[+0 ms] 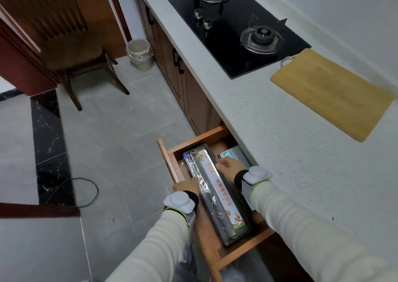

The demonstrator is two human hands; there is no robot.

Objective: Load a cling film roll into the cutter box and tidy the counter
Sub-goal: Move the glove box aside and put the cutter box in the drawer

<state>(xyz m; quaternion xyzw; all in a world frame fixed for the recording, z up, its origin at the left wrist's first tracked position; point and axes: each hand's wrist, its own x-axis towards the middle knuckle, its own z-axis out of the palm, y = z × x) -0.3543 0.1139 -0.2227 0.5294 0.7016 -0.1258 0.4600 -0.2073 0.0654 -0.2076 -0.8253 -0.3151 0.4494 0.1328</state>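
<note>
Two hands are down in the open drawer (170, 165) below the desk's front edge, both on the long cutter box (217, 192). The left hand (187, 187) curls its grip around the box's near long side, beside the drawer's front panel. The right hand (229, 165) presses on the box's far long side, fingers closed over its edge, so both grips are grasping the box. The box lies lengthwise in the drawer, and crinkled clear film (199, 174) shows along its slot, which suggests a roll is already inside; the roll itself cannot be made out. A light packet (233, 153) lies in the drawer's back corner, partly under the desk.

Judging by this, loading looks done and the tidying is well on: the box is being set into, or possibly lifted out of, the drawer; which cannot be told. The desk (280, 135) carries only a wooden cutting board (331, 92) by the hob (234, 25). What seems left is letting go and closing the drawer.
</note>
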